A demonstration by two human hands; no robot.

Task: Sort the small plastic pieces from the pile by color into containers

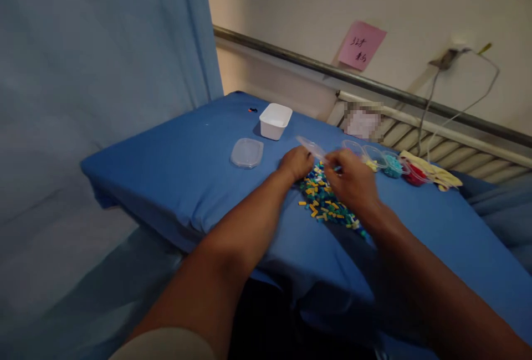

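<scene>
Over the far edge of a pile of small plastic pieces (pixel 328 205), yellow, blue, green and white, both of my hands are close together. My left hand (pixel 296 163) is closed, its fingers curled against the near side of a clear plastic container (pixel 310 146). My right hand (pixel 352 178) pinches the container's right end. The container is tilted and blurred, and my hands hide its lower part, so its contents cannot be made out.
A white tub (pixel 275 122) and a clear lid (pixel 246 153) lie to the left. Several clear tubs stand at the right, one with turquoise pieces (pixel 392 166), another with red pieces (pixel 414 174), beside a yellowish cloth (pixel 436 171). A metal rail (pixel 282 56) runs behind.
</scene>
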